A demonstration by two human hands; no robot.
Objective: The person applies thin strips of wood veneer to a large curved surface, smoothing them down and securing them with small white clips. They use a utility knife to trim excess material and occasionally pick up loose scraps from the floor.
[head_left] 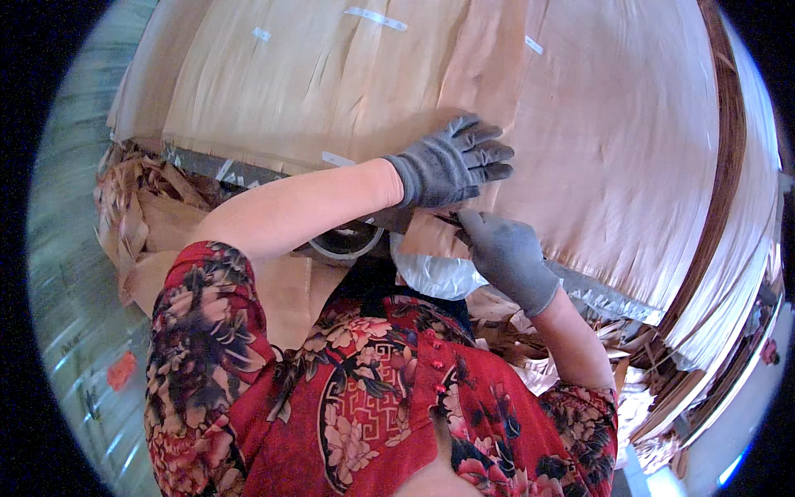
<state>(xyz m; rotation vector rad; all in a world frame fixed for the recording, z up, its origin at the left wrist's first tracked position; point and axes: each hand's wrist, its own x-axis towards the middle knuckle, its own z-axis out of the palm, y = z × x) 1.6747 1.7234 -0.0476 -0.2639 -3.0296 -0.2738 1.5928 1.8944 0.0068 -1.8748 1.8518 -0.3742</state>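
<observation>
Thin wood veneer sheets lie side by side on the worktable, with short strips of white tape stuck on them. My left hand, in a grey glove, rests flat on the veneer near the front edge, its fingers stretched to the right. Just below it, my gloved right hand is closed at the table's edge. A small dark thing pokes out at its fingertips, too little of it showing to name. Between the hands, a narrow veneer piece hangs over the edge.
Crumpled veneer scraps are heaped at the left below the table edge. A round container and a clear plastic bag sit close to my body. Stacked pale veneer with a dark brown strip lies at the right.
</observation>
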